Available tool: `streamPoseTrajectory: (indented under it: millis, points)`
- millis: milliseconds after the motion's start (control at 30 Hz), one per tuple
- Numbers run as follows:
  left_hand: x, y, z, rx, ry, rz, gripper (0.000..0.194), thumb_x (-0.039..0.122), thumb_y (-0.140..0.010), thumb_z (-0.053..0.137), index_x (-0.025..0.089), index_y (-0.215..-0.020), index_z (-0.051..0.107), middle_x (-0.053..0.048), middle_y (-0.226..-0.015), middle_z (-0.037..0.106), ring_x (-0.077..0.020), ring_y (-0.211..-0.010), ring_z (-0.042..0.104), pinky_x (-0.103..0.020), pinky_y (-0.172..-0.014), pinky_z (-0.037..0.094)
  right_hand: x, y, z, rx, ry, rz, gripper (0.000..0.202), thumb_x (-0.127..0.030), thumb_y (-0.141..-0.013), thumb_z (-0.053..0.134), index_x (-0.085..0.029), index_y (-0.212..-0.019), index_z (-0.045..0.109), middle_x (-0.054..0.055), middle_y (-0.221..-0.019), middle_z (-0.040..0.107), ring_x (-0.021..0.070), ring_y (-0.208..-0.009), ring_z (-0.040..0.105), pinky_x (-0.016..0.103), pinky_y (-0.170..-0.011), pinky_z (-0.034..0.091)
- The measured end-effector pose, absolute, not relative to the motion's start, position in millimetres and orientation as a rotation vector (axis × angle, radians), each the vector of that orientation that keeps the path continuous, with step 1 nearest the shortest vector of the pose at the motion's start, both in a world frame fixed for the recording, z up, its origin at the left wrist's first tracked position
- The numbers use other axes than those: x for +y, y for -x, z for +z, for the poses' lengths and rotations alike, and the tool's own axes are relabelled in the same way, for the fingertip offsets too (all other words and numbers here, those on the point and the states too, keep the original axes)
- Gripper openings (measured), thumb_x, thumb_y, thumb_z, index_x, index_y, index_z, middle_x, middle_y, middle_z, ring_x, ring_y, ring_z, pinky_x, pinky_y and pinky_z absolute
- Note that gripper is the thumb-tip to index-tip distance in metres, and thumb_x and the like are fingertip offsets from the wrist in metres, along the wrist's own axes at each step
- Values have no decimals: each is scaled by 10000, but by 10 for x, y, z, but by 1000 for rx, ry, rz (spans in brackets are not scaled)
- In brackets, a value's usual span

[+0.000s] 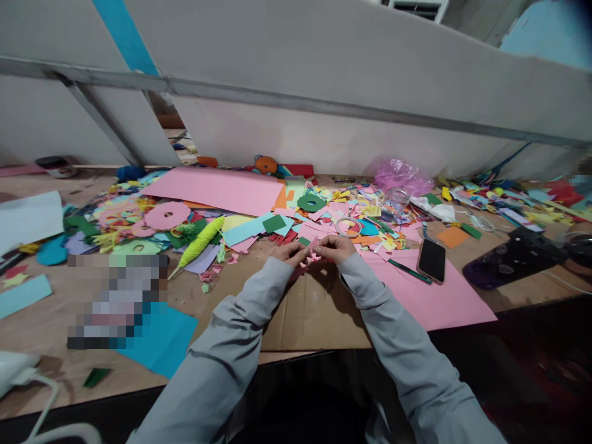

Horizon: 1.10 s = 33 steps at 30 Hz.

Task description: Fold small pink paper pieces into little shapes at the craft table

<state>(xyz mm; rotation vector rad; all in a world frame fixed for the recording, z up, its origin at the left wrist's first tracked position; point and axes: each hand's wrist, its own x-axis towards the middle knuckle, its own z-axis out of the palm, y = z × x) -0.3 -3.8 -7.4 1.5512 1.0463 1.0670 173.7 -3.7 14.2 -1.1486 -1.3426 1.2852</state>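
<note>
Over the brown cardboard sheet [296,320], both hands meet with fingers pinched on a small piece of pink paper [313,245]. My left hand [290,253] grips it from the left, thumb and fingertips together. From the other side my right hand [335,249] pinches it too. The paper's exact shape is partly hidden by the fingers. Just beyond the hands lie a dark green paper scrap [304,241] and a roll of clear tape [348,227]. Small curled pink bits [216,269] are scattered to the left of the cardboard.
Paper scraps and pink sheets [217,191] pile up along the back. A phone [431,261] and a green pen [409,271] lie at right, near a dark bottle [509,259]. Lime yarn on a stick [201,242] and a blue sheet [161,336] are at left.
</note>
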Motion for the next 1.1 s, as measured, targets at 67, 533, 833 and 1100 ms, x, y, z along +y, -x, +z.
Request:
streamPoseTrajectory:
  millis: [67,533,833,1100]
  points:
    - [-45,16,-60,1062,-1448,1094,360,519,-745,588,162,-731,626,-5,-601,626,-96,-492,482,-231,-502,382,-23,-1734,137,-1313,1132,1289,351,-436,-497,811,-159,-603,622,-19,-499,603,98,-440,523,229,-458,414]
    - [-24,20,-81,1042,-1555,1116,298,467,-721,620,172,-701,584,12,-577,589,-111,-536,490,-242,-546,381,5,-1710,47,-1273,1023,1369,378,-410,-457,840,-164,-637,617,-31,-516,603,90,-448,517,221,-458,416]
    - [-37,7,-73,990,-1619,1055,277,437,-719,622,169,-691,558,36,-555,531,-102,-520,476,-231,-526,381,7,-1733,21,-1318,947,1450,369,-338,-524,820,-177,-819,669,-26,-617,643,106,-544,573,232,-535,466]
    - [-84,-20,-47,950,-1483,1029,325,484,-733,625,162,-715,580,26,-545,545,-106,-520,502,-238,-542,395,19,-1756,24,-1292,933,1450,222,-274,-552,774,-168,-728,690,-22,-601,641,91,-520,546,226,-538,442]
